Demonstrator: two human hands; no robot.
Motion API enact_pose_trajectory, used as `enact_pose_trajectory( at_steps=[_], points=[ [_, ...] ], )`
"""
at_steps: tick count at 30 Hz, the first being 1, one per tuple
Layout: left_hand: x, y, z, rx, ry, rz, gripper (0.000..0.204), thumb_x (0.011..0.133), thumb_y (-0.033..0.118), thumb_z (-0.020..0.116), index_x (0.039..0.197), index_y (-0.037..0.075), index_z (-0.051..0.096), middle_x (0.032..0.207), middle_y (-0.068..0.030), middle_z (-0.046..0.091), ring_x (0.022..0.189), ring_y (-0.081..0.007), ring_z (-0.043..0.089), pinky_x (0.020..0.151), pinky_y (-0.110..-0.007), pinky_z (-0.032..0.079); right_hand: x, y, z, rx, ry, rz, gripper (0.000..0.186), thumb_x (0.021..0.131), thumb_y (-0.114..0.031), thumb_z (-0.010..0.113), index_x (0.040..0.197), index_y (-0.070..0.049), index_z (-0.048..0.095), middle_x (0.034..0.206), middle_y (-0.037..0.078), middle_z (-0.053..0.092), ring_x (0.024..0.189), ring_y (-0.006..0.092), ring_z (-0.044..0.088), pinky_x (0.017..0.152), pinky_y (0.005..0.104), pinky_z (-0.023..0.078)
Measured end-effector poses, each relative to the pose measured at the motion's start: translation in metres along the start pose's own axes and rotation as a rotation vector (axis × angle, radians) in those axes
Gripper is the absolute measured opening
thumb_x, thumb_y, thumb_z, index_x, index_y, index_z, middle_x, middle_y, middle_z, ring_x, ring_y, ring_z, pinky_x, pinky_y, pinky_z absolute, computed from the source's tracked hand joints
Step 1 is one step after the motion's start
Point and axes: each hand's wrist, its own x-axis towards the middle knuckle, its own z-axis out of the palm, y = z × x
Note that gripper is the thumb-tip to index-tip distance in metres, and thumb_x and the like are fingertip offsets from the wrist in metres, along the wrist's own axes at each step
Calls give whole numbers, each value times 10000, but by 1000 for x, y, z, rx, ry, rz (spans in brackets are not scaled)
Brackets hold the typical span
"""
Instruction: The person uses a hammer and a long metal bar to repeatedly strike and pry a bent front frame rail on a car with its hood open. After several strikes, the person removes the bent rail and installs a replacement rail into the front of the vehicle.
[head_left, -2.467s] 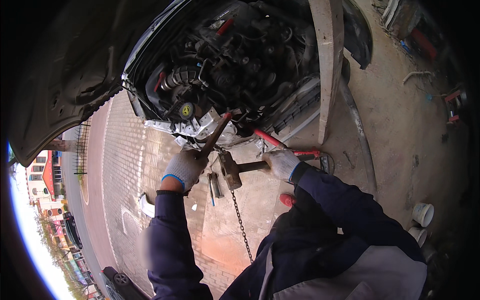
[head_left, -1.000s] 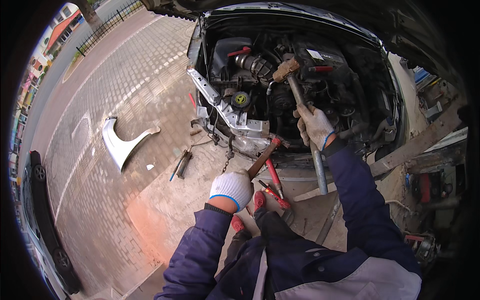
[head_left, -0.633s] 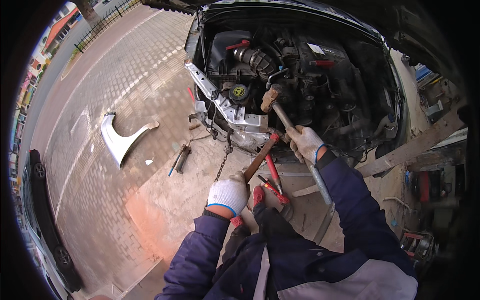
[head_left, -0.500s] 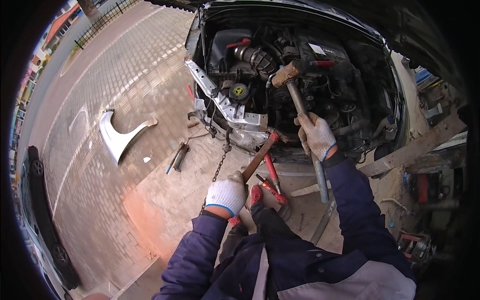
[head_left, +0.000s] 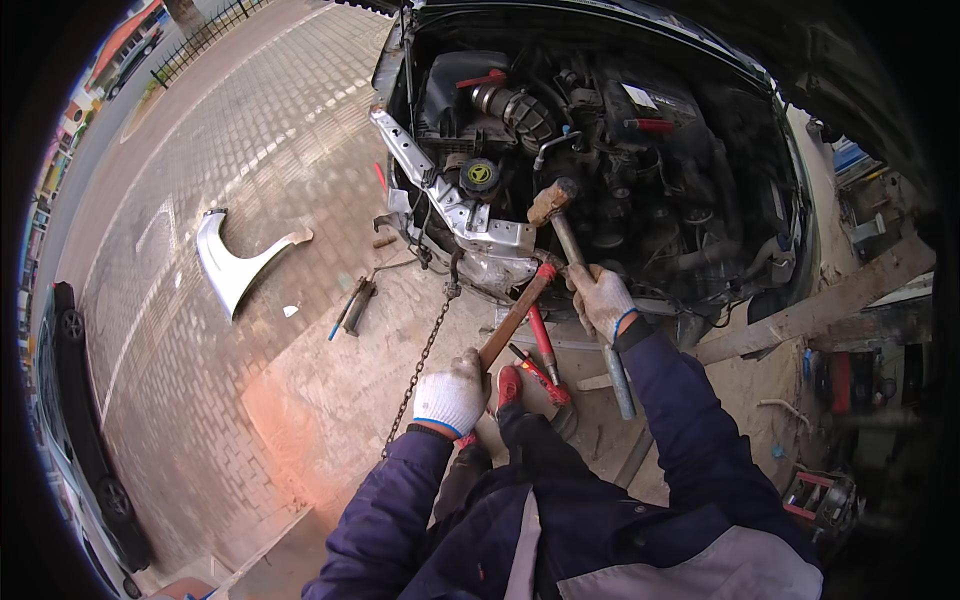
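My right hand (head_left: 606, 300), in a white work glove, is closed around the metal handle of a sledgehammer (head_left: 566, 238). The blocky, rusty hammer head hangs above the front edge of the engine bay. In my gloved left hand (head_left: 449, 396) is the near end of a flat brown bar (head_left: 512, 328), slanting up to the right. The bar's red far end lies against or just over the bent silver front panel (head_left: 490, 232) of the car; contact cannot be made out. Left of the bar, a chain (head_left: 420, 355) runs down from the panel past my left hand.
A red jack-like tool (head_left: 541, 340) stands near my feet. On the paving at left lie a white fender (head_left: 238, 270) and a dark cylindrical tool (head_left: 357, 308). A rusty beam (head_left: 820, 298) crosses at right. The engine bay (head_left: 640, 170) lies uncovered ahead.
The sledgehammer and my right hand have come down and left, bringing the head closer to the bar's red end. My left hand keeps its grip on the bar, almost unmoved.
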Motion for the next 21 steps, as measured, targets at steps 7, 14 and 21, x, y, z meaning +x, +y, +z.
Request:
enact_pose_trajectory(
  at_steps=[7,14,21],
  points=[
    [1,-7,15,2,74,14,339,1031,329,617,1217,47,637,968,-210,752,754,-410,759,664,-522,623,-40,-50,-20,110,94,-349,379,1155,-391,532,1033,-46,634,603,-13,523,401,96,448,364,275,372],
    [0,-10,23,-12,127,18,361,1022,347,635,1238,58,641,907,-213,759,694,-403,755,632,-518,622,3,19,-4,-554,161,-385,424,1091,-418,627,1053,3,663,773,189,718,736,353,725,678,477,554],
    [0,-17,46,-4,54,-16,428,1050,368,590,1347,60,607,1046,-213,761,781,-373,779,647,-505,617,-16,-2,-22,-52,37,-11,371,1125,-415,573,992,-73,624,577,13,546,382,139,494,362,308,384]
  ],
)
